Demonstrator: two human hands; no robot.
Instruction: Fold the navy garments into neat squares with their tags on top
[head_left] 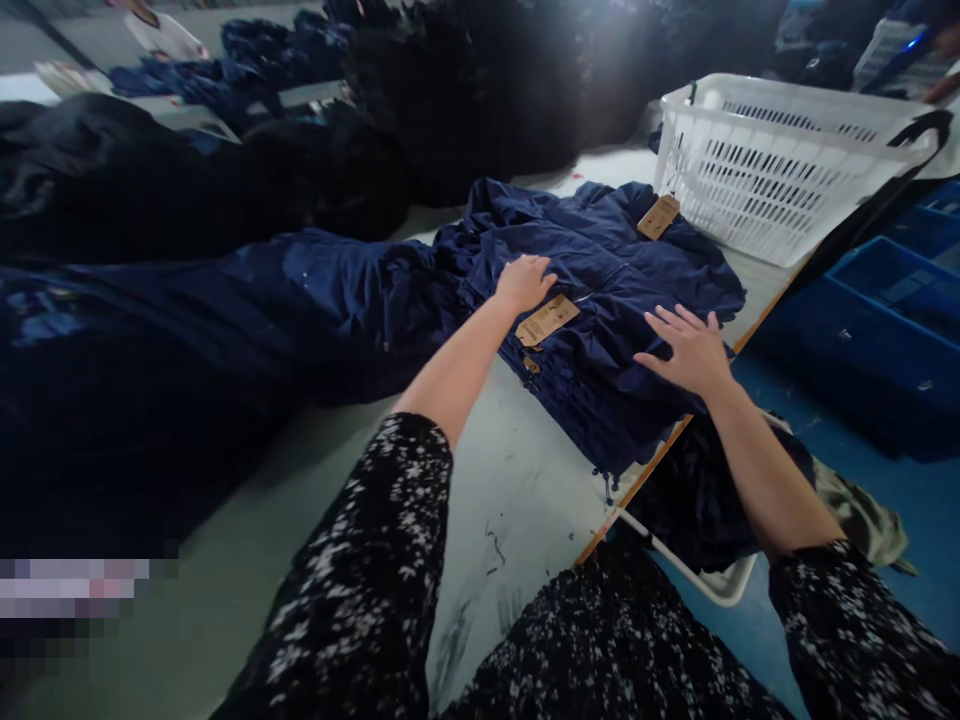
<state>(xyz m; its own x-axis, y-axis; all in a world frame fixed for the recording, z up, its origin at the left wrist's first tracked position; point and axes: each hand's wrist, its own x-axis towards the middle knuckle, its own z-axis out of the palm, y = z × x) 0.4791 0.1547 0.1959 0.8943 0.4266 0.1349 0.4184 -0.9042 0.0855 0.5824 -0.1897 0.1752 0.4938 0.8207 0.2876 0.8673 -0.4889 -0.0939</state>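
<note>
A navy blue jacket (600, 255) lies spread on top of a stack of similar garments at the table's right side. My left hand (525, 283) is over its left part, fingers stretched out, next to a brown cardboard hang tag (548, 320). Over the jacket's right part, near the table edge, my right hand (688, 350) has its fingers spread. Whether either palm presses on the cloth is hard to tell. A second brown tag (659, 217) lies on the jacket's far side, close to the basket.
A white plastic basket (765, 170) stands behind the jacket. Navy garments (315, 300) are heaped along the left of the pale table (495, 480). Blue crates (885, 340) sit right of the wooden table edge. Below that edge, a white-rimmed container (720, 590) holds dark cloth. People are partly visible in the background.
</note>
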